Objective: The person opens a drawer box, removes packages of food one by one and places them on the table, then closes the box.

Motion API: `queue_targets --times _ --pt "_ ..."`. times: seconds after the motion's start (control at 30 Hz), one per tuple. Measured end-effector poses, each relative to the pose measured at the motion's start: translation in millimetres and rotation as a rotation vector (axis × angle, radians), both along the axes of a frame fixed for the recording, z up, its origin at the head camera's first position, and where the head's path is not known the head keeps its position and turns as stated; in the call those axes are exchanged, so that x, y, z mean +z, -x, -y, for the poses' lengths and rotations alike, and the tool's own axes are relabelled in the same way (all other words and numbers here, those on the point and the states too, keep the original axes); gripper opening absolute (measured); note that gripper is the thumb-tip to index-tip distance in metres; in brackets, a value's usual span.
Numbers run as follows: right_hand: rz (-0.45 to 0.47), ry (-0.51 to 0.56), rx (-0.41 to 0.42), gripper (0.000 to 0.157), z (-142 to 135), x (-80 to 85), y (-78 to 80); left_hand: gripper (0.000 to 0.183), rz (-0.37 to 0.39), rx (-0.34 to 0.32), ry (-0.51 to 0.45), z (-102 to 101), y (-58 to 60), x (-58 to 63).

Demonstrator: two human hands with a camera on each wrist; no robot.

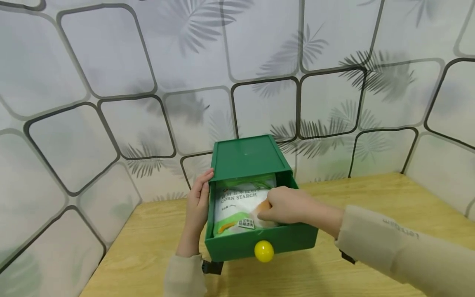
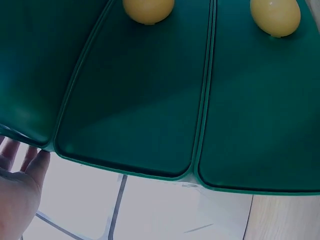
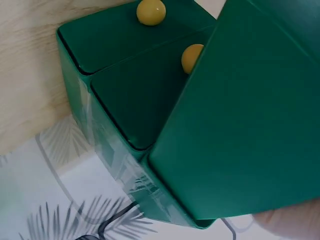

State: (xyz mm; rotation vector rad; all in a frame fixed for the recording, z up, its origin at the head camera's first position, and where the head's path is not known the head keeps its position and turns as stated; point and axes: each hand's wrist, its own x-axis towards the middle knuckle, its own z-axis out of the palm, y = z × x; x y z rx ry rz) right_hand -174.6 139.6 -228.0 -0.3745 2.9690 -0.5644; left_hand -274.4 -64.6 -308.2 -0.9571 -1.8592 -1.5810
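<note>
A green drawer box (image 1: pixel 246 154) stands with its top drawer (image 1: pixel 237 247) pulled out, a yellow ball knob (image 1: pixel 264 251) on the front. Inside the drawer lies a white and green bag of corn starch (image 1: pixel 237 206), its print facing up. My right hand (image 1: pixel 287 206) reaches in over the drawer's right wall and grips the bag at its right side, fingers curled; some fingertips are hidden. Along the box's left side my left hand (image 1: pixel 198 202) rests with extended fingers near the top front corner. The left wrist view also shows this hand (image 2: pixel 22 182) touching the box's side.
Below the open drawer, two closed drawers show their yellow knobs (image 2: pixel 148 7) in the left wrist view. The box stands on a wood-grain table (image 1: pixel 141 255). Behind it rises a wall covering (image 1: pixel 265 107) with leaf prints and rounded outlines.
</note>
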Motion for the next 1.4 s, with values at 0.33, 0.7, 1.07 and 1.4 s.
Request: queue_targets --times 0.33,0.7,1.07,1.4 --pt "0.116 0.231 0.022 0.047 -3 1.9 5.6 0.029 -0.041 -0.004 0.013 1 0.4 -0.8" --pt "0.193 0.511 -0.152 0.040 -4 -2.3 10.2 0.030 -0.036 -0.007 0.007 -2 1.5 -0.7" --pt "0.234 0.594 -0.149 0.042 -4 -3.4 13.7 0.030 -0.022 -0.005 0.005 -2 0.0 -0.3" --pt "0.360 0.740 -0.169 0.024 -4 -3.5 18.3 0.030 -0.015 0.015 0.021 -1 -0.4 1.9"
